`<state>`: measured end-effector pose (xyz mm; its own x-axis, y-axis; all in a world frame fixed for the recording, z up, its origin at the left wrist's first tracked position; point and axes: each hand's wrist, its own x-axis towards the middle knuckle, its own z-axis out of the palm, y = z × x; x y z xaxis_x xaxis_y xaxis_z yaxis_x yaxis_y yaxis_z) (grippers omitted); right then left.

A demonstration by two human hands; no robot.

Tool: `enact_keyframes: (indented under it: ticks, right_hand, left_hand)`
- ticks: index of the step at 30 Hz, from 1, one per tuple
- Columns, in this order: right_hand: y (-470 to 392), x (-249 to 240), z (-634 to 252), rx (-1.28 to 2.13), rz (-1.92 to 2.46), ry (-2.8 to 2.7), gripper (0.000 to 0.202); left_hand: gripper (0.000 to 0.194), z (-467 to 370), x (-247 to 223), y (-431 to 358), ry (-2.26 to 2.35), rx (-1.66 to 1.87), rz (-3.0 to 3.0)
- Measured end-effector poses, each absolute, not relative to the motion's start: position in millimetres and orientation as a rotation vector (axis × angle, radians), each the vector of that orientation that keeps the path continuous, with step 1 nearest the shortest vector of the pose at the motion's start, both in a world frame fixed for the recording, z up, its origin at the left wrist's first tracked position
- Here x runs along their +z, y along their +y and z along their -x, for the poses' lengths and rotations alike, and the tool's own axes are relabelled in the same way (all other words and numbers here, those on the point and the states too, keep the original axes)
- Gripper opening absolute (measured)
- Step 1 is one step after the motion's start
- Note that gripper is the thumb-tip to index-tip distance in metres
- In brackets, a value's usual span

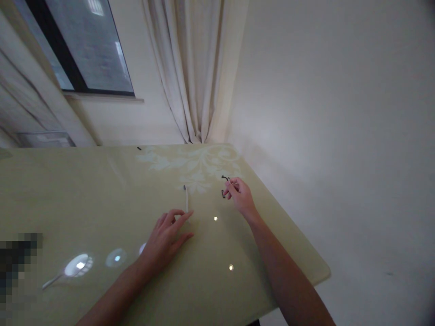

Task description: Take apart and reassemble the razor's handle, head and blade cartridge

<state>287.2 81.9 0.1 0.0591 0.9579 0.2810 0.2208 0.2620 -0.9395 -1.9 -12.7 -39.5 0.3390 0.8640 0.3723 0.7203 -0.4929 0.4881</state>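
My right hand (239, 195) is above the right part of the table, its fingers pinched on a thin piece with a dark, bent end (224, 177). Just below that, beside the fingertips, shows a small dark angular piece (223, 194); whether it is held or lies on the table I cannot tell. My left hand (171, 228) rests low over the table, thumb and index finger apart. At its fingertips is the near end of a slim white stick (186, 199) with a dark tip, resembling a toothbrush. Whether the fingers touch it is unclear.
The glossy, pale greenish table (112, 194) has a white floral pattern and lamp reflections. A small dark piece (139, 148) lies at its far edge. Another slim white stick (52, 281) is at lower left, near a blurred dark patch. A wall (340, 136) borders the right side; curtains (193, 68) hang behind.
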Motion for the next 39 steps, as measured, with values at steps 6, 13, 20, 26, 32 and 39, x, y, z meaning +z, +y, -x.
enact_keyframes:
  ticks: [6, 13, 20, 26, 32, 39]
  right_hand:
    - [98.0, -12.0, -322.2, 0.419, 1.682, -1.578, 0.029]
    - [95.1, -17.6, -320.0, 0.328, 1.905, -1.561, 0.024]
    - [97.0, -20.1, -315.9, 0.265, 1.995, -1.552, 0.018]
    - [97.8, -20.7, -311.7, 0.225, 2.039, -1.589, 0.016]
    - [97.9, -19.2, -311.5, 0.202, 2.064, -1.608, 0.018]
    - [85.6, -3.7, -284.5, 0.301, 1.594, -1.602, 0.045]
  left_hand:
    - [0.040, 0.9, -46.2, -15.2, 1.467, 0.684, -2.533]
    - [0.029, 2.9, -36.1, -9.4, 1.626, 0.709, -2.401]
    - [0.027, 4.0, -27.8, -9.9, 1.799, 0.666, -2.199]
    - [0.040, 10.9, -28.6, -3.1, 1.876, 0.654, -2.113]
    - [0.038, 30.7, -22.0, 13.2, 1.872, 0.739, -1.834]
    - [0.050, 13.5, -8.5, 13.5, 1.565, 1.124, -1.540]
